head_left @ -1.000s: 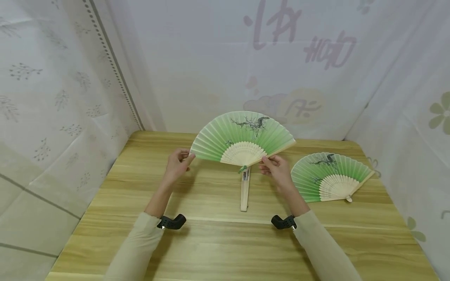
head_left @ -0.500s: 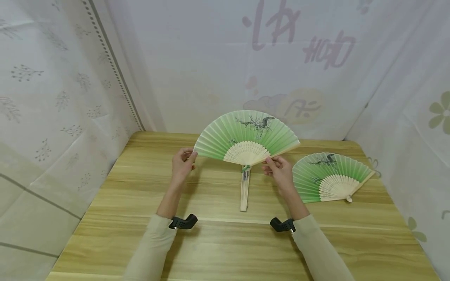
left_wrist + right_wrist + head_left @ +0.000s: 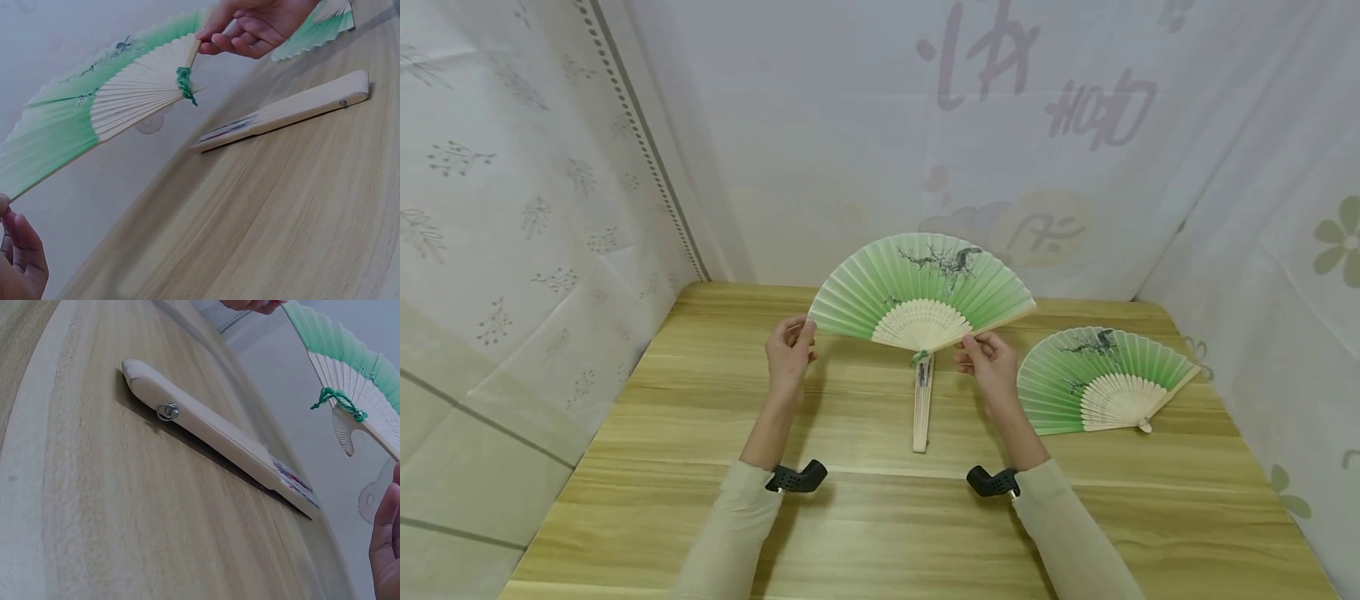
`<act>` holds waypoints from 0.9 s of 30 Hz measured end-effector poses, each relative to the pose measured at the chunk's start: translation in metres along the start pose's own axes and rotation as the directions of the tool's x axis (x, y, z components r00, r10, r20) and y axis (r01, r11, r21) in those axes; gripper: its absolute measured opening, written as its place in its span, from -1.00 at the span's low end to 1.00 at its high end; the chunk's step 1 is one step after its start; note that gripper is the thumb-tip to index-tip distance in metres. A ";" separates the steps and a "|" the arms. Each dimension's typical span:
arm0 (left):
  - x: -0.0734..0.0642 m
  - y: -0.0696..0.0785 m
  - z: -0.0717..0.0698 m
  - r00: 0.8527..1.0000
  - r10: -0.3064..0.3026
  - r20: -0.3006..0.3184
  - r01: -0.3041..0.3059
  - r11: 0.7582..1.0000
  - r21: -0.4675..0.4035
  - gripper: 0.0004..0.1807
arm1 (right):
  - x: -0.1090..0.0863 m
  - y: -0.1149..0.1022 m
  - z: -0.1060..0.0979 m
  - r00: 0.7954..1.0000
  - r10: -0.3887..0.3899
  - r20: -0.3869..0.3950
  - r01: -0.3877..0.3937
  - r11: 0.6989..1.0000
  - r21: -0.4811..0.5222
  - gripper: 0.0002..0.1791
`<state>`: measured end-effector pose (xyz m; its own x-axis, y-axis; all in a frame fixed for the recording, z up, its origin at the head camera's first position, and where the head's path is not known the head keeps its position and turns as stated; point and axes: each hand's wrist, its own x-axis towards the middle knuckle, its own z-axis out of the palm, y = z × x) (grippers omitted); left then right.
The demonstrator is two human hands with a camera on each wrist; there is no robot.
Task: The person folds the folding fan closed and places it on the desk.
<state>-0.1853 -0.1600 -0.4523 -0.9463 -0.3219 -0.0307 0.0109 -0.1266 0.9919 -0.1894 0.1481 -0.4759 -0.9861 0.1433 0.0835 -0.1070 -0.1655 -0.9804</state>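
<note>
A green folding fan (image 3: 917, 283), spread wide, is held up over the table between both hands. It shows a dark branch print, pale slats and a green cord (image 3: 184, 84) at its pivot. My left hand (image 3: 787, 354) pinches its left outer edge between thumb and fingers. With thumb and fingertips, my right hand (image 3: 992, 367) grips the right guard stick near the slats. On the table below the raised fan lies a folded fan (image 3: 921, 408) with pale wooden sticks; a metal rivet (image 3: 169, 412) shows at its near end.
A second spread green fan (image 3: 1123, 396) lies on the table to the right of my right hand. The wooden table (image 3: 880, 533) ends at a printed cloth backdrop (image 3: 820, 150). Black wrist cameras (image 3: 797, 477) sit at both cuffs.
My left forearm has come inward to the right, and the raised fan has shifted slightly. Both hands keep their hold on it, and the fans on the table have not moved.
</note>
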 end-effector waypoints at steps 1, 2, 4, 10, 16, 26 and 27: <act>0.000 0.000 0.000 1.000 0.003 -0.002 -0.003 1.000 -0.002 -0.69 | 0.000 0.000 0.000 1.000 0.003 -0.003 -0.003 1.000 -0.004 -0.78; 0.000 0.000 0.000 1.000 0.005 -0.006 -0.005 1.000 -0.004 -0.69 | 0.000 -0.001 0.001 1.000 0.006 -0.005 -0.006 1.000 -0.006 -0.79; 0.000 0.000 0.000 1.000 0.009 -0.006 -0.010 1.000 -0.008 -0.68 | 0.000 -0.002 0.002 1.000 0.008 -0.006 -0.008 1.000 -0.008 -0.81; 0.002 0.004 0.002 1.000 0.014 -0.012 -0.014 1.000 -0.020 -0.71 | 0.000 -0.004 0.003 1.000 0.012 0.002 -0.012 0.999 -0.031 -0.76; 0.004 0.008 0.003 1.000 0.015 -0.005 -0.015 1.000 -0.018 -0.70 | 0.002 -0.006 0.003 1.000 0.015 0.012 -0.014 0.999 -0.042 -0.72; 0.004 0.021 0.002 0.999 0.011 0.049 -0.011 1.000 -0.005 -0.67 | 0.005 -0.006 0.006 1.000 -0.006 0.018 0.007 0.999 -0.038 -0.75; 0.003 0.024 0.002 0.998 0.013 0.053 -0.013 1.000 -0.003 -0.67 | 0.005 -0.006 0.006 1.000 -0.007 0.016 0.008 0.999 -0.037 -0.76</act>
<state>-0.1885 -0.1621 -0.4279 -0.9619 -0.2731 -0.0111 0.0241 -0.1251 0.9919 -0.1948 0.1440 -0.4689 -0.9873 0.1286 0.0936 -0.1101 -0.1283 -0.9856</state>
